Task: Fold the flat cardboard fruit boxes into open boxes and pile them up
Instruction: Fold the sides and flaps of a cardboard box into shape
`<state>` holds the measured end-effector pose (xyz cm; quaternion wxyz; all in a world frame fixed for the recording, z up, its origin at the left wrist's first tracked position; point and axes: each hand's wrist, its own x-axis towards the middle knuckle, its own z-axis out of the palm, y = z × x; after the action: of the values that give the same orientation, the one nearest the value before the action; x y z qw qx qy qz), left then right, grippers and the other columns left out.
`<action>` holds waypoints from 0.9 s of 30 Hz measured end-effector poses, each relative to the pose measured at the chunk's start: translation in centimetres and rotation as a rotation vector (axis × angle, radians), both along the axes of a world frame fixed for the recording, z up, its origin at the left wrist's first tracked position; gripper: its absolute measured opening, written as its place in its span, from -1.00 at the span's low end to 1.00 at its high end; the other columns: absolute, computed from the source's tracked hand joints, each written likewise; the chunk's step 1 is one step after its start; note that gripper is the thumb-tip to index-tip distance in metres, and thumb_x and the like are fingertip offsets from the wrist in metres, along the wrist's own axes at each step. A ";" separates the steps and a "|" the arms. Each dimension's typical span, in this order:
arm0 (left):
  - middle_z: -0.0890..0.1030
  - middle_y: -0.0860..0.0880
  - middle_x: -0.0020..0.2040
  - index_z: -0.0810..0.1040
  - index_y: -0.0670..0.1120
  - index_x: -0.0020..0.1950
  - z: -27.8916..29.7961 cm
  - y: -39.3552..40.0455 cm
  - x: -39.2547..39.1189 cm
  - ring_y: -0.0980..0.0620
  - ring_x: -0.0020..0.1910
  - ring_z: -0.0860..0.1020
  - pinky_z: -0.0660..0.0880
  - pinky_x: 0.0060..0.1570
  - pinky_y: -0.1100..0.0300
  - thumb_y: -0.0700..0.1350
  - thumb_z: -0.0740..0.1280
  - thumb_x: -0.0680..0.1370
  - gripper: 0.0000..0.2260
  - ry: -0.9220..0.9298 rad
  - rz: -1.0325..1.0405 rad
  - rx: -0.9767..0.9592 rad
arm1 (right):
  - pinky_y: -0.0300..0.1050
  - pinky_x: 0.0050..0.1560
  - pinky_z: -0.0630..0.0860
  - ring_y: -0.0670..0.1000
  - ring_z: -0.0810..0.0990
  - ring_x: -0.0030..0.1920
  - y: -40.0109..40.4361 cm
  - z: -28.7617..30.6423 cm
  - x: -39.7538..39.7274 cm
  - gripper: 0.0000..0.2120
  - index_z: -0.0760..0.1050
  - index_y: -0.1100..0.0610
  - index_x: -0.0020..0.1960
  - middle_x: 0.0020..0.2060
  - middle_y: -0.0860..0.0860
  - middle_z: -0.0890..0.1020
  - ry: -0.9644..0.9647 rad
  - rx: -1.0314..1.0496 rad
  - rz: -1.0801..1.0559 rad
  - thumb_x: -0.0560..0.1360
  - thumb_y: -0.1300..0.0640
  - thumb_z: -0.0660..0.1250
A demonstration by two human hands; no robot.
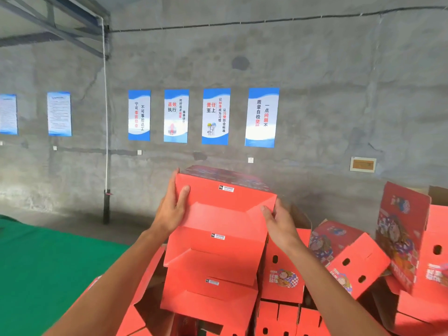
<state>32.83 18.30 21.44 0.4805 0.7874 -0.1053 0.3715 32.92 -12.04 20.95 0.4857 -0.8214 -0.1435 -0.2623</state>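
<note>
A folded red fruit box (225,200) sits at the top of a stack of like red boxes (213,270) in front of me, its red underside with a small white label facing me. My left hand (171,207) grips its left edge, thumb on the red face and fingers round the side. My right hand (278,221) holds its right lower corner, with the fingers bent against the side. Both forearms reach up from the bottom of the view.
More folded red boxes with printed pictures and round holes (349,258) lie jumbled to the right and below. A tall one (402,234) stands upright at the far right. A green mat (46,267) covers the floor at left. A concrete wall with posters (215,116) stands behind.
</note>
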 end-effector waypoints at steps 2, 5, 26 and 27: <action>0.40 0.22 0.49 -0.06 0.39 0.58 -0.1 0.2 1.0 0.18 0.42 0.41 0.30 0.42 0.12 0.38 0.09 0.61 -0.42 0.010 0.012 0.021 | 0.08 0.38 0.42 0.14 0.55 0.29 0.5 -0.7 1.1 -0.60 0.28 0.24 0.49 0.25 0.18 0.59 0.025 -0.009 -0.008 0.69 0.19 0.23; 0.30 0.11 0.57 -0.11 0.25 0.64 -0.1 0.0 1.4 0.04 0.53 0.31 0.25 0.47 0.09 0.23 0.14 0.68 -0.39 -0.008 0.080 0.105 | 0.04 0.38 0.43 0.14 0.55 0.33 0.6 -1.5 1.8 -0.51 0.20 0.19 0.55 0.31 0.15 0.58 0.031 -0.034 -0.031 0.68 0.16 0.25; 0.44 -0.15 0.50 0.39 -0.23 0.52 -21.7 -17.6 -16.5 -0.15 0.51 0.38 0.33 0.43 -0.22 -0.21 0.37 0.61 -0.52 -0.035 -0.046 0.261 | -0.06 0.43 0.41 -0.11 0.48 0.41 -5.8 -23.6 -16.7 -0.46 0.27 -0.08 0.58 0.48 -0.13 0.44 0.118 0.036 -0.013 0.65 0.04 0.32; 0.43 -0.13 0.51 0.38 -0.20 0.53 -23.4 -17.9 -17.5 -0.14 0.51 0.38 0.33 0.43 -0.21 -0.19 0.37 0.62 -0.52 0.030 -0.057 0.271 | -0.11 0.42 0.39 -0.13 0.47 0.41 -6.3 -25.5 -17.9 -0.46 0.27 -0.10 0.58 0.49 -0.14 0.43 0.165 0.020 -0.028 0.65 0.03 0.32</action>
<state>15.31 0.37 -1.98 0.3817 0.8473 -0.1696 0.3281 15.04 -18.34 -4.56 0.5006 -0.8371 -0.0889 -0.2019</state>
